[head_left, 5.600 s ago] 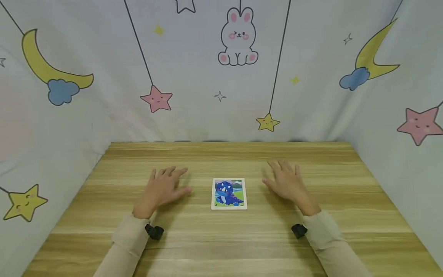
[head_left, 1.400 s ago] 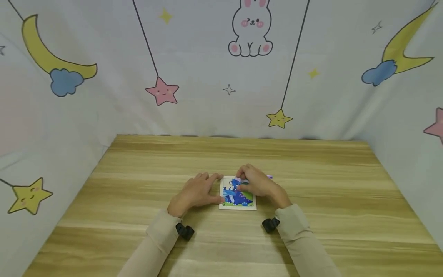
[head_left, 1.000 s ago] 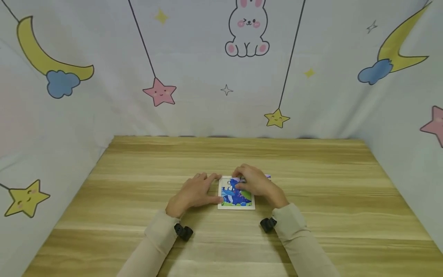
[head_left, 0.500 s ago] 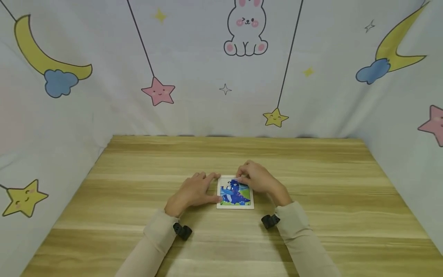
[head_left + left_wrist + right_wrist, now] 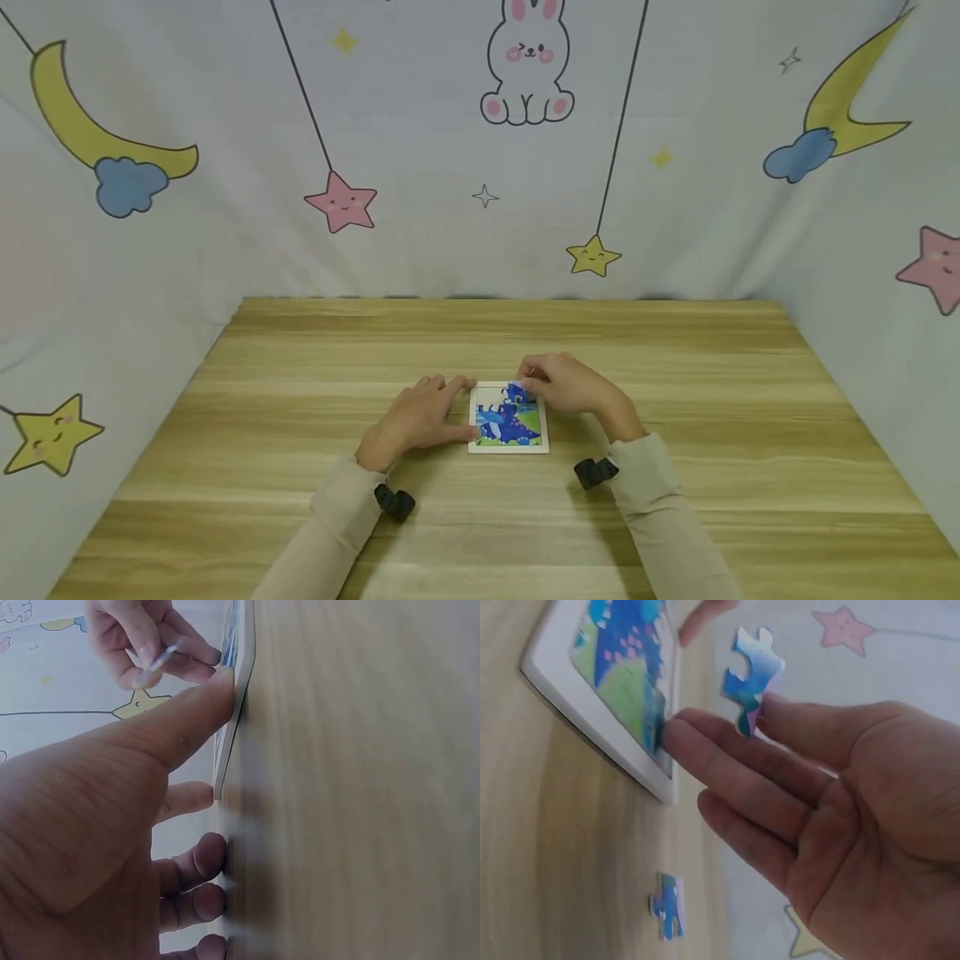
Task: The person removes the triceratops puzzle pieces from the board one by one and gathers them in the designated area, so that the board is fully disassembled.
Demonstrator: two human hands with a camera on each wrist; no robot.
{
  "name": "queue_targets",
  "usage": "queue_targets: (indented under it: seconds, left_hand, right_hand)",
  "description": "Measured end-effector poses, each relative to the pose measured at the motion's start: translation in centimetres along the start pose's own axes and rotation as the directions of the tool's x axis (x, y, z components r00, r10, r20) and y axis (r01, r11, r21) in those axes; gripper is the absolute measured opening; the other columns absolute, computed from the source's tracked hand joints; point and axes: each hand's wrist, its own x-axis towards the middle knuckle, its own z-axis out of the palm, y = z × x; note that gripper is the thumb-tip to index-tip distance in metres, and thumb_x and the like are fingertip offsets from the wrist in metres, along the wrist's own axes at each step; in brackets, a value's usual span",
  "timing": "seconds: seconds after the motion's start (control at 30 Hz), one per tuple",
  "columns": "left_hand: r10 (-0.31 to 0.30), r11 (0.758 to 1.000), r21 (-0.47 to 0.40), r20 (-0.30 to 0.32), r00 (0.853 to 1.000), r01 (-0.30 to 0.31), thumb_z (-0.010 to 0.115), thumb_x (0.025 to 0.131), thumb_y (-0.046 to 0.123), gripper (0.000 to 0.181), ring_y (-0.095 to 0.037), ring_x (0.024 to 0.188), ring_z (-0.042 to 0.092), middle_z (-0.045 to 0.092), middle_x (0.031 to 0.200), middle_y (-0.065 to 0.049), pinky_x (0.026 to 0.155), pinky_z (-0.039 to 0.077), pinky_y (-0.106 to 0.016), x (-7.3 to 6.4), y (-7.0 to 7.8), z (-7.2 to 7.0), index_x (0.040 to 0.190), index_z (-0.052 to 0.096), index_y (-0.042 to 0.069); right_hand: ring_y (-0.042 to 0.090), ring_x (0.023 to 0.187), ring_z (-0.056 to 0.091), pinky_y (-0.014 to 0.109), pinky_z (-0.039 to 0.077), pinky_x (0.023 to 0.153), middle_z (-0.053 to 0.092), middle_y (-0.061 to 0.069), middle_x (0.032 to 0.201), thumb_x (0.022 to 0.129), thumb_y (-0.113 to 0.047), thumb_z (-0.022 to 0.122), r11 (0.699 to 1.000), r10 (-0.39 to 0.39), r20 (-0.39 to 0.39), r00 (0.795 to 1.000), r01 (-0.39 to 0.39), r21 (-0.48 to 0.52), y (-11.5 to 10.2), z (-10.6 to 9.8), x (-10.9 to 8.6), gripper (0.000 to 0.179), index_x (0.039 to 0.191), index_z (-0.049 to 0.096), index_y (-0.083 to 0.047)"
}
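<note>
A small square jigsaw puzzle [image 5: 517, 427] with a blue dinosaur picture lies in a white-rimmed tray [image 5: 508, 450] on the wooden table. Bare pale backing shows at the tray's upper left. My left hand [image 5: 414, 421] lies along the tray's left side, thumb on the lower rim and index fingertip at the upper corner; its other fingertips rest on the table. My right hand [image 5: 573, 385] pinches a blue and purple puzzle piece [image 5: 757, 667] between thumb and index finger, above the tray's upper right. Its other fingers reach to the tray's edge.
In the right wrist view a loose puzzle piece [image 5: 667, 904] lies on the table [image 5: 577, 847] beside the tray; the head view hides it behind the right hand. A white cloth backdrop [image 5: 420, 258] with moons and stars hangs behind and along both sides of the table.
Earlier the puzzle was whole and both hands lay apart from it. Since then the hands came in and upper pieces came out; lately the right hand lifted a piece and shifted slightly right.
</note>
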Motion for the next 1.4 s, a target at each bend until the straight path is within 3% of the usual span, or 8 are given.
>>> queue_targets:
  seconds: [0.13, 0.43, 0.77, 1.0, 1.23, 1.4]
  left_hand:
    - [-0.001, 1.000, 0.000, -0.006, 1.000, 0.001, 0.071, 0.084, 0.062, 0.077, -0.029, 0.109, 0.055, 0.057, 0.123, -0.014, 0.088, 0.045, -0.050, -0.2, -0.2, 0.2, 0.148, 0.046, 0.025]
    - [0.004, 1.000, -0.023, -0.003, 1.000, -0.004, 0.071, 0.086, 0.059, 0.077, -0.031, 0.111, 0.054, 0.057, 0.125, -0.016, 0.089, 0.044, -0.051, -0.5, -0.2, -0.4, 0.148, 0.046, 0.022]
    - [0.014, 1.000, -0.009, -0.003, 1.000, -0.014, 0.070, 0.086, 0.061, 0.077, -0.029, 0.106, 0.055, 0.057, 0.123, -0.015, 0.086, 0.045, -0.049, -0.4, -0.3, -0.2, 0.148, 0.045, 0.023]
    - [0.020, 1.000, -0.005, -0.004, 1.000, -0.020, 0.070, 0.086, 0.060, 0.077, -0.029, 0.107, 0.055, 0.057, 0.124, -0.015, 0.086, 0.045, -0.050, -0.3, -0.4, -0.3, 0.148, 0.045, 0.023]
    - [0.019, 1.000, -0.011, 0.002, 1.000, -0.019, 0.069, 0.086, 0.062, 0.078, -0.031, 0.112, 0.054, 0.057, 0.128, -0.015, 0.089, 0.044, -0.051, -0.1, -0.3, -0.1, 0.149, 0.044, 0.024]
    - [0.023, 1.000, -0.014, -0.001, 1.000, -0.023, 0.070, 0.085, 0.061, 0.078, -0.031, 0.114, 0.054, 0.056, 0.128, -0.016, 0.090, 0.044, -0.052, 0.1, -0.3, 0.1, 0.149, 0.045, 0.023]
  right_hand:
    - [0.017, 0.072, 0.055, 0.031, 0.044, 0.064, 0.064, 0.007, 0.087, 0.104, -0.014, 0.054, 0.996, -0.032, 0.018, 0.999, 0.030, 0.082, 0.9, -1.4, -0.8, 0.014, 0.098, 0.066, -0.009]
    - [0.031, 0.081, 0.064, 0.037, 0.049, 0.071, 0.068, 0.012, 0.086, 0.104, -0.012, 0.056, 0.991, 0.053, -0.052, 0.997, -0.046, 0.125, 4.3, -4.6, -3.0, 0.016, 0.098, 0.068, -0.004]
    - [0.020, 0.071, 0.056, 0.030, 0.046, 0.063, 0.067, 0.009, 0.081, 0.097, -0.007, 0.064, 0.986, 0.155, -0.102, 0.983, -0.148, 0.073, 7.0, -5.9, -5.0, 0.012, 0.097, 0.073, 0.002]
    - [0.016, 0.077, 0.054, 0.032, 0.044, 0.070, 0.070, 0.002, 0.085, 0.096, -0.008, 0.066, 0.984, 0.178, -0.125, 0.976, -0.181, -0.009, 8.2, -5.7, -5.1, 0.012, 0.096, 0.076, -0.002]
    - [0.021, 0.085, 0.058, 0.038, 0.046, 0.077, 0.069, 0.007, 0.093, 0.097, -0.011, 0.064, 0.974, 0.220, -0.166, 0.961, -0.226, -0.019, 7.8, -5.7, -5.4, 0.013, 0.101, 0.073, -0.002]
    - [0.024, 0.084, 0.061, 0.037, 0.049, 0.071, 0.067, 0.011, 0.095, 0.098, -0.008, 0.061, 0.989, 0.145, -0.157, 0.977, -0.149, -0.014, 5.7, -4.7, -4.2, 0.018, 0.111, 0.069, 0.002]
